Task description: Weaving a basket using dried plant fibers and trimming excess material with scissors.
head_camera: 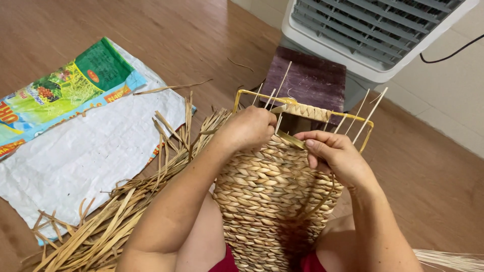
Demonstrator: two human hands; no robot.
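Half-woven tan basket (272, 201) on lap, both hands (249, 128) (335, 156) pinching one flat strand (291, 139).

Tan braided basket (272, 201); yellow frame (242, 93); white-green sack (75, 126); purple stool (310, 80).

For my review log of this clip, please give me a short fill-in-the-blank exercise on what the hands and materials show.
1. Both hands work on a woven straw-coloured basket built on a ____ wire frame.
2. The loose dried straw strips lie on the wooden ____.
3. The right hand pinches a flat ____ beside the left hand.

Missing words: yellow; floor; strip
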